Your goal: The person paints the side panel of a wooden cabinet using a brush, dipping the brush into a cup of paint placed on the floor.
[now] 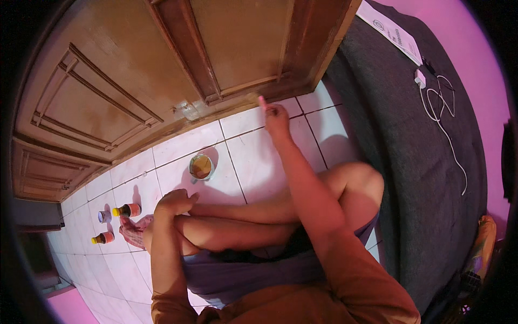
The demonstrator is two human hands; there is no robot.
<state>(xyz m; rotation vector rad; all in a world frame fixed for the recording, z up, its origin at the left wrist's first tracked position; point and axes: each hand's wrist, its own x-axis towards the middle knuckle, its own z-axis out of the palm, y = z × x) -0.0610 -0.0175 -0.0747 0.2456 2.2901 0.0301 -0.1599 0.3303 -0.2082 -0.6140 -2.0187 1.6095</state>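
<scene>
My right hand (pixel 277 117) is stretched forward, its fingers closed round the pink handle of a brush (pixel 262 101). The brush's pale bristle end is at the lower edge of the brown wooden panelling (pixel 245 70); blur hides whether it touches. Over my crossed legs, my left hand (pixel 177 203) is loosely curled with nothing visible in it. Ahead of that hand, a clear mug (pixel 201 167) holding yellowish-brown liquid stands on the white tiled floor (pixel 232 183).
Two dark bottles with yellow caps, a farther one (pixel 127 210) and a nearer one (pixel 103 237), are by my foot with a small jar (pixel 104 216). A whitish patch (pixel 189 110) marks the panelling. The dark grey mattress (pixel 410 135) on the right bears a charger (pixel 420 79) with cable and a white booklet (pixel 391 29).
</scene>
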